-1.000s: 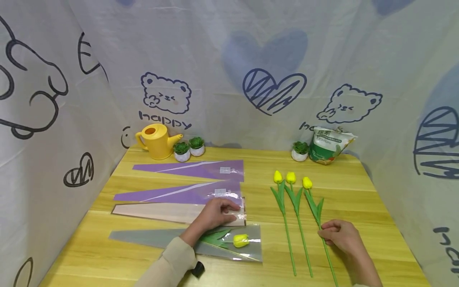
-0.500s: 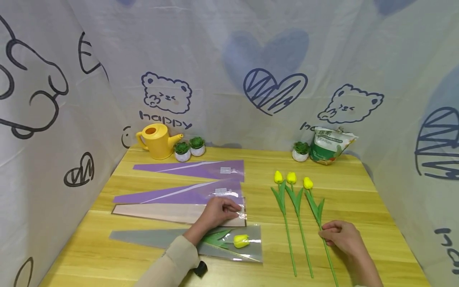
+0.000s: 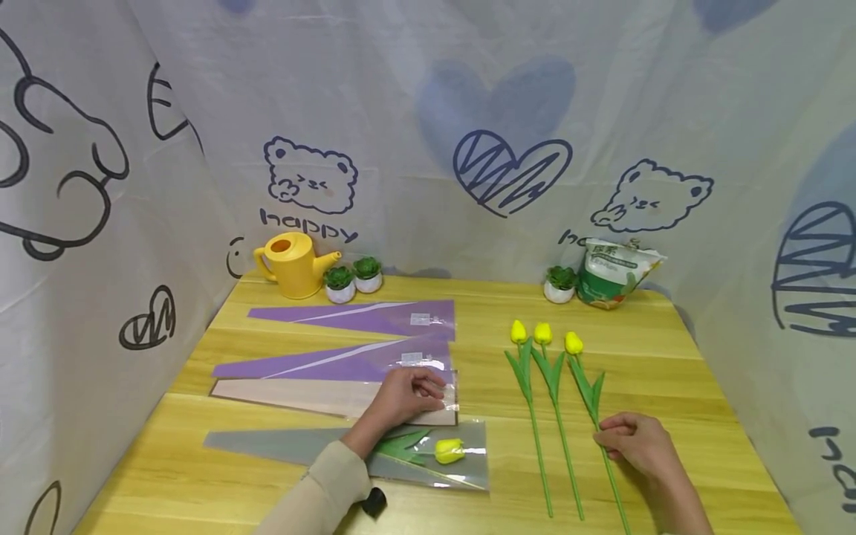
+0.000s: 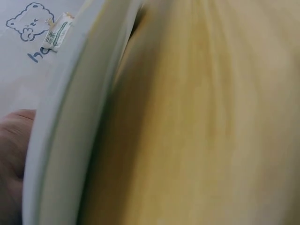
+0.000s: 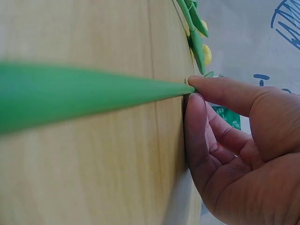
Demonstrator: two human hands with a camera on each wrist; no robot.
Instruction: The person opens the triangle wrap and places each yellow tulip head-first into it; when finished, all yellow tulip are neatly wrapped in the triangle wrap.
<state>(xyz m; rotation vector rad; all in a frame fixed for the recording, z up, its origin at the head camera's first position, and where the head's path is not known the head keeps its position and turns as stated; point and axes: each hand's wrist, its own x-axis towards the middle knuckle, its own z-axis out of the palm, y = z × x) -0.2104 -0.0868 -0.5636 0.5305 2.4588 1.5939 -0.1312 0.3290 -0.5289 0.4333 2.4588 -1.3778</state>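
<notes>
My left hand (image 3: 403, 396) lies over the open end of a pale pink flower sleeve (image 3: 294, 394), fingers bent and thumb toward its right edge. I cannot tell whether they pinch the film. In the left wrist view only part of that hand (image 4: 14, 164) shows, behind a blurred pale band. My right hand (image 3: 635, 440) pinches the green stem of a yellow tulip (image 3: 573, 342) between thumb and index finger, below the leaves. The right wrist view shows this pinch close up, with the stem (image 5: 117, 89) running toward the camera. Two more tulips (image 3: 543, 332) lie to its left.
Below the pink sleeve, a grey sleeve (image 3: 281, 444) contains a yellow tulip (image 3: 449, 450). Two purple sleeves (image 3: 361, 316) lie farther back. Along the rear edge stand a yellow watering can (image 3: 294, 266), small potted succulents (image 3: 367, 273) and a green-white bag (image 3: 610, 275). A black object (image 3: 374, 503) lies near my left sleeve.
Both hands stay almost in place. My left fingers shift very slightly at the pink sleeve's open end; the right hand keeps its pinch on the tulip stem.
</notes>
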